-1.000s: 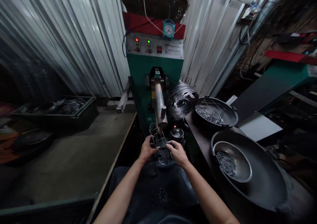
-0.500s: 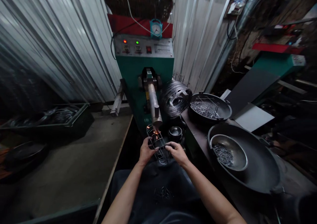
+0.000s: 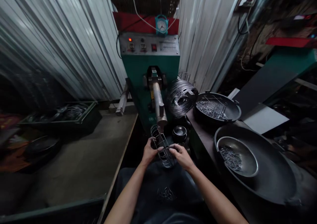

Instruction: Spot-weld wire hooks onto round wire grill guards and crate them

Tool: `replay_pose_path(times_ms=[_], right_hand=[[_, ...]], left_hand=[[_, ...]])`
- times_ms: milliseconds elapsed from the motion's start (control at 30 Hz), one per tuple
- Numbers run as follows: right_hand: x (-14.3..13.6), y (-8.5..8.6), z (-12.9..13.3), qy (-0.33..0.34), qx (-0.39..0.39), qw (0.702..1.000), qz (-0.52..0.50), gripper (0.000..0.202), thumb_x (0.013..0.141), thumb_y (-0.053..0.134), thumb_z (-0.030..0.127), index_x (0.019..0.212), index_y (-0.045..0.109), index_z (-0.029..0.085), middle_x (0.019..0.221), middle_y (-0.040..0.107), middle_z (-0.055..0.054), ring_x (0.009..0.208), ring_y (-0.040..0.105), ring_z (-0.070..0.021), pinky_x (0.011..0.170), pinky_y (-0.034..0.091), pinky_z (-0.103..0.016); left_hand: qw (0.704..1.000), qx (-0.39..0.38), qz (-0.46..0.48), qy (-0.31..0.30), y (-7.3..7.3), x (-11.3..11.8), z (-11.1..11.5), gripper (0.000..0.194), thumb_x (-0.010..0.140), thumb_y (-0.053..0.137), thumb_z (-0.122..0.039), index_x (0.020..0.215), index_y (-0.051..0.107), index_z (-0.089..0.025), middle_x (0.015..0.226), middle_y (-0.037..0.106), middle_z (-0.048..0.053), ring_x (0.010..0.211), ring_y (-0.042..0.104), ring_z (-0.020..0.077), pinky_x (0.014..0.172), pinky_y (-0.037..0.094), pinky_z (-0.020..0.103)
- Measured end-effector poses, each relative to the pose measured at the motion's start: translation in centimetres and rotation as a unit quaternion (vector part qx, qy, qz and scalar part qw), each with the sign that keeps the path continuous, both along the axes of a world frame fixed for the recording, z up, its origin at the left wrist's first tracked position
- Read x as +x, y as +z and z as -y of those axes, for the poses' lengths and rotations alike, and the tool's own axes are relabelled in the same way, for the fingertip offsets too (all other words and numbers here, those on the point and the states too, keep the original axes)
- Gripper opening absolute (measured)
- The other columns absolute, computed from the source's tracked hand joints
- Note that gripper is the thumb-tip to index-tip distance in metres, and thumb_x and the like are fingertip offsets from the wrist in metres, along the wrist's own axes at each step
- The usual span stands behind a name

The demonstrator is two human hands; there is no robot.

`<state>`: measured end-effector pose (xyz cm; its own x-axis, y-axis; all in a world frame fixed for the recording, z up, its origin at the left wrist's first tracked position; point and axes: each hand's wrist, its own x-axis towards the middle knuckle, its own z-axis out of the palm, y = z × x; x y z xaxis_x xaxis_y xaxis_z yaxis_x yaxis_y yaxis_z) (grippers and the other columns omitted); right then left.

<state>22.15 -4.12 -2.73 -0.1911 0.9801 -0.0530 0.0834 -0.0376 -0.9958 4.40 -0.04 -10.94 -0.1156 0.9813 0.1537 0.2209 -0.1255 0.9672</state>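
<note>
A long wire frame (image 3: 165, 158) with rounded ends is held under the metal arm (image 3: 159, 103) of a green spot-welding machine (image 3: 133, 68). My left hand (image 3: 150, 151) is closed on the frame's left side, thumb pointing inward. On the right side, my right hand (image 3: 181, 154) pinches at the frame; whether it also holds a small wire piece is too fine to make out. The far end of the frame sits at the welding tip (image 3: 160, 129). Several small bent wire pieces (image 3: 166, 193) lie on the dark apron (image 3: 141, 187) over my lap.
To the right stand a steel bowl (image 3: 250, 161) of short wire pieces inside a large dark pan (image 3: 277, 174), and another pan (image 3: 234, 113) with wire parts. A wire coil (image 3: 182, 98) hangs beside the machine. A wooden edge (image 3: 123, 148) runs along the left.
The orange sparks at the welding tip are gone, and the green lamp on the panel has gone dark. The view has shifted slightly left; both hands keep their hold.
</note>
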Motion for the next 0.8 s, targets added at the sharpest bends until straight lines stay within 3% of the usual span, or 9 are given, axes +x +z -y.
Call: replay_pose_path(times_ms=[233, 400, 533, 700, 800], right_hand=[[-0.8, 0.8, -2.2, -0.021, -0.005, 1.000, -0.005, 0.021, 0.071, 0.057, 0.034, 0.079, 0.064, 0.017, 0.072, 0.062, 0.000, 0.070, 0.056, -0.0148, 0.065, 0.044, -0.025], [-1.7, 1.3, -3.4, -0.032, -0.014, 0.999, -0.016, 0.021, 0.068, 0.059, 0.035, 0.075, 0.063, 0.016, 0.068, 0.061, 0.000, 0.066, 0.055, -0.0138, 0.063, 0.043, -0.025], [-1.1, 1.3, -2.5, -0.022, -0.040, 0.997, -0.055, 0.024, 0.065, 0.062, 0.037, 0.079, 0.063, 0.017, 0.071, 0.062, 0.000, 0.066, 0.055, -0.0131, 0.066, 0.043, -0.026], [0.5, 0.9, -0.7, 0.008, -0.045, 0.999, 0.007, 0.018, 0.067, 0.063, 0.034, 0.073, 0.063, 0.017, 0.066, 0.059, 0.001, 0.066, 0.053, -0.0125, 0.063, 0.041, -0.025], [0.3, 0.9, -1.2, 0.000, -0.025, 1.000, 0.017, 0.017, 0.069, 0.060, 0.033, 0.072, 0.062, 0.017, 0.065, 0.058, 0.002, 0.064, 0.052, -0.0125, 0.060, 0.040, -0.024]], left_hand=[[0.998, -0.044, 0.050, 0.018, 0.4, 0.3, -1.4, 0.059, 0.050, 0.077, -0.039, 0.098, 0.050, -0.019, 0.088, 0.057, 0.002, 0.084, 0.056, 0.0187, 0.077, 0.044, 0.033], [0.994, -0.062, 0.094, -0.014, 0.7, 0.2, -2.0, 0.058, 0.049, 0.078, -0.036, 0.097, 0.050, -0.019, 0.086, 0.059, 0.002, 0.081, 0.057, 0.0182, 0.076, 0.045, 0.033], [0.990, -0.061, 0.125, -0.011, 0.8, 0.2, -1.6, 0.059, 0.048, 0.079, -0.036, 0.096, 0.048, -0.019, 0.083, 0.056, 0.000, 0.078, 0.056, 0.0158, 0.072, 0.044, 0.029], [0.986, -0.074, 0.147, -0.007, 0.7, 0.5, -0.6, 0.059, 0.050, 0.078, -0.036, 0.098, 0.049, -0.018, 0.081, 0.054, -0.001, 0.073, 0.053, 0.0126, 0.067, 0.043, 0.025], [0.981, -0.092, 0.170, 0.006, 0.8, 0.7, -0.5, 0.060, 0.050, 0.078, -0.039, 0.099, 0.051, -0.018, 0.081, 0.057, 0.000, 0.073, 0.055, 0.0138, 0.068, 0.044, 0.027]])
